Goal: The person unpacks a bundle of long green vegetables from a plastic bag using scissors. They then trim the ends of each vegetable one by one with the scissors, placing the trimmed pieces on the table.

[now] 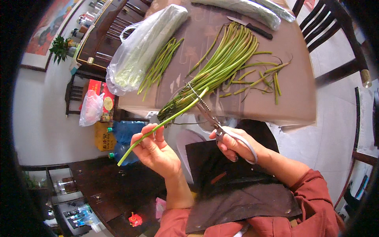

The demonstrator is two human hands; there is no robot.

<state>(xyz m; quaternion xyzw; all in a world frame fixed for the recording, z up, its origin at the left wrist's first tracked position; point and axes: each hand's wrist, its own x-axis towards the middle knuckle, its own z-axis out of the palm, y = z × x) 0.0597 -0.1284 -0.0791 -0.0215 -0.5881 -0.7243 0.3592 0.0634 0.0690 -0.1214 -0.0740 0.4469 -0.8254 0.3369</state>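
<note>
Between the thumb and fingers of my left hand (155,148) is a long green stem (167,121), held at its lower part. My right hand (237,145) grips the handles of metal scissors (217,126). Their blades are parted and lie around the far part of the stem. Behind them, a large bundle of green stems (225,59) lies on the covered table (293,97), its dark, wilted ends towards the near edge. To its left is a small group of stems (162,63). Short cut pieces (245,83) are scattered on the right.
A kitchen knife (257,31) with a black handle lies beyond the bundle. Plastic-wrapped vegetables (242,10) are at the back, and a clear plastic bag of greens (145,50) is on the left. Dark wooden chairs (328,32) flank the table. Large blue water bottles (127,131) are left of my legs.
</note>
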